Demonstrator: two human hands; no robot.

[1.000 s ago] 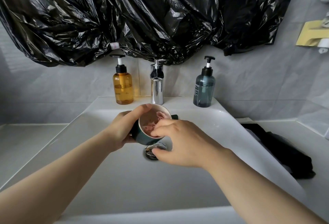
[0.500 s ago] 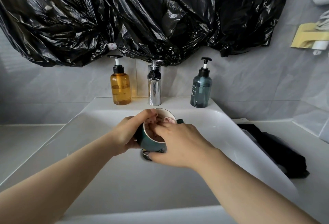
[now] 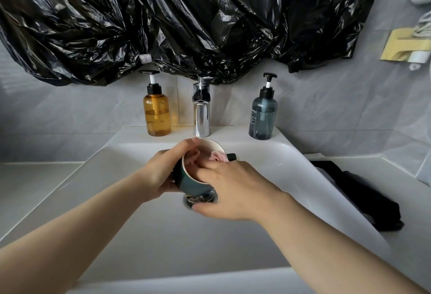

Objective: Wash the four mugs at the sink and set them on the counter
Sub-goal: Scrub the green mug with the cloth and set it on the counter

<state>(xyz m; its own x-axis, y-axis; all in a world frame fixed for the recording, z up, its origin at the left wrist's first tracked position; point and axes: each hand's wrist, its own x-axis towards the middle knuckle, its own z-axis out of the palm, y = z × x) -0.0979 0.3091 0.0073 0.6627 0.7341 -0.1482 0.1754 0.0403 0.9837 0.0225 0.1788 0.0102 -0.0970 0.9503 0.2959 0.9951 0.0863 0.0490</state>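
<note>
- My left hand (image 3: 161,174) grips the mug (image 3: 193,185) round its side, thumb at the rim. It holds the mug tilted, mouth toward me, in front of the tap (image 3: 201,116) and over the sink (image 3: 130,228).
- My right hand (image 3: 233,191) has its fingers down inside the mug on a pink cloth (image 3: 218,156), thumb outside and below. The tips are hidden, so I cannot tell whether they pinch the cloth or only press it.
- I judge this to be the scrub of the inside. I see no water running from the tap, and no other mug.
- The left hand is the only real hold. A hard push from the right could twist a wet mug loose, and a drop into the sink in front of the tap could chip the rim.
- The cloth could slip out toward the drain (image 3: 200,199), in front of the tap, under the mug.
- The amber bottle (image 3: 157,114) stands just left of the tap and the blue bottle (image 3: 262,116) right of it; a careless lift could knock either one over.
- A black cloth (image 3: 361,195) lies on the counter (image 3: 396,172) well right of the tap; a mug set there might stand unsteady.
</note>
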